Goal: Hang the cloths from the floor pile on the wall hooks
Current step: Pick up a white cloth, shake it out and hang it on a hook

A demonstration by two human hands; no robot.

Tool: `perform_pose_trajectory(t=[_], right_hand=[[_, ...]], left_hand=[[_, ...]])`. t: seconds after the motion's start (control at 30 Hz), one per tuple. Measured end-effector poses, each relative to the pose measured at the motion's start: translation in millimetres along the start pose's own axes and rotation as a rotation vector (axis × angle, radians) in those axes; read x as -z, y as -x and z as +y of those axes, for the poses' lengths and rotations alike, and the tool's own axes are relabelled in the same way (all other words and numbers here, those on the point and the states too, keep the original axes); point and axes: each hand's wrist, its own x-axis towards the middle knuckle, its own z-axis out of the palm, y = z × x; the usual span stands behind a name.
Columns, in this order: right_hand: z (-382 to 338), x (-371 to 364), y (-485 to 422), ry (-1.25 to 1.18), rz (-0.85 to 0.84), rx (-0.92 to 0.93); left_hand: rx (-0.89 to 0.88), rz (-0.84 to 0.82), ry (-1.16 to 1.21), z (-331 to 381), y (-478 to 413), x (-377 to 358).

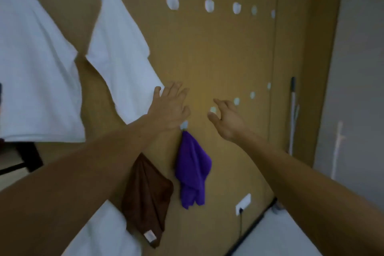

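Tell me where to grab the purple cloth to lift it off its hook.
Probably pinch the purple cloth at its narrow bunched top, just under the hook, coming from the right: the brown cloth crowds its left side.

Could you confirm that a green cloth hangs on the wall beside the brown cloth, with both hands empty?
Not quite: the head view shows a purple cloth, not a green one. It hangs beside the brown cloth, and the left hand and right hand are empty.
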Motion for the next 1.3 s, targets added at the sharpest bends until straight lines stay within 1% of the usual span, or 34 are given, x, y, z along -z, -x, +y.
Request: perform_pose_trajectory(t=[0.07, 0.2, 0.3, 0.43, 0.57, 0.63, 0.7, 0.77, 0.87, 0.93, 1.03, 1.17, 1.3], right_hand=[[26, 13, 46, 0.073, -0.042, -0.102], [79, 53, 138, 0.233, -0.091, -0.302], [116, 84, 211, 0.320, -0.095, -0.417], [162, 128, 312, 0.410, -0.123, -0.560], [203, 171, 424, 0.474, -0.154, -0.780], [222, 192, 480, 0.488, -0.184, -0.924], [239, 211, 534, 0.479, -0.222, -1.047], [252, 225, 583, 0.479, -0.224, -1.143], [265, 235, 643, 0.431, -0.213, -1.280], [270, 233, 675, 0.403, -0.225, -1.345], [287, 227, 722, 0.362, -0.199, -1.457], [308, 203, 786, 0.289, -0.148, -1.632], [332, 163, 859, 0.176, -0.164, -1.783]], left_hand=[[-0.040, -0.073, 0.059, 38, 15, -20], [-0.128, -0.308, 0.211, 127, 42, -57], [-0.218, -0.396, 0.303, 202, 64, -74], [-0.373, -0.514, 0.433, 315, 101, -78], [-0.569, -0.619, 0.504, 439, 147, -74], [-0.661, -0.662, 0.514, 503, 172, -71], [-0.729, -0.729, 0.530, 561, 205, -68], [-0.786, -0.777, 0.539, 609, 239, -68], [-0.901, -0.859, 0.550, 663, 286, -74], [-0.964, -0.928, 0.555, 685, 312, -82], [-1.032, -1.012, 0.573, 723, 345, -103], [-1.147, -1.102, 0.530, 772, 392, -144], [-1.182, -1.227, 0.503, 810, 456, -192]])
